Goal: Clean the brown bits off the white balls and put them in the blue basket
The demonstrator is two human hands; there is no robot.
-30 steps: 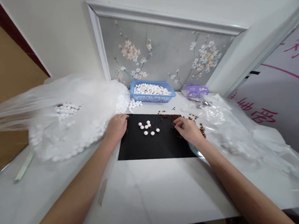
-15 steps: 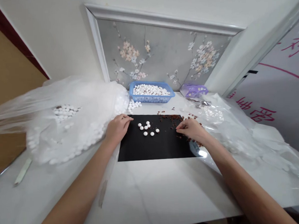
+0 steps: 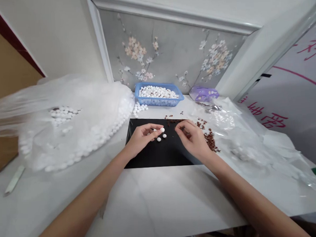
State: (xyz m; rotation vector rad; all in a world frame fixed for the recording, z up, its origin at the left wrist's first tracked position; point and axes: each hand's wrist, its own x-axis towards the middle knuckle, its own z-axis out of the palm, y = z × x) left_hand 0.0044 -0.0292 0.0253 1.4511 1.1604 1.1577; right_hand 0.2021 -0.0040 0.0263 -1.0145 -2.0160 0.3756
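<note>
Between the thumb and forefinger of my left hand is a small white ball, held above a black mat. Other white balls lie on the mat beneath and beside this hand, some partly hidden by its fingers. My right hand is a short way to the right, its thumb and fingertips pinched together; whatever they may hold is too small to make out. Small reddish-brown star-shaped pieces are scattered around the mat's right side, partly covered by my right hand.
A blue basket full of white balls stands at the back. On the left lies a large translucent bag of white balls. Clear plastic bags spread over the right side, near a purple packet. A pale strip lies far left.
My left hand has moved right from the mat's upper left edge and taken hold of a white ball. My right hand has lifted and come slightly left, towards it.
</note>
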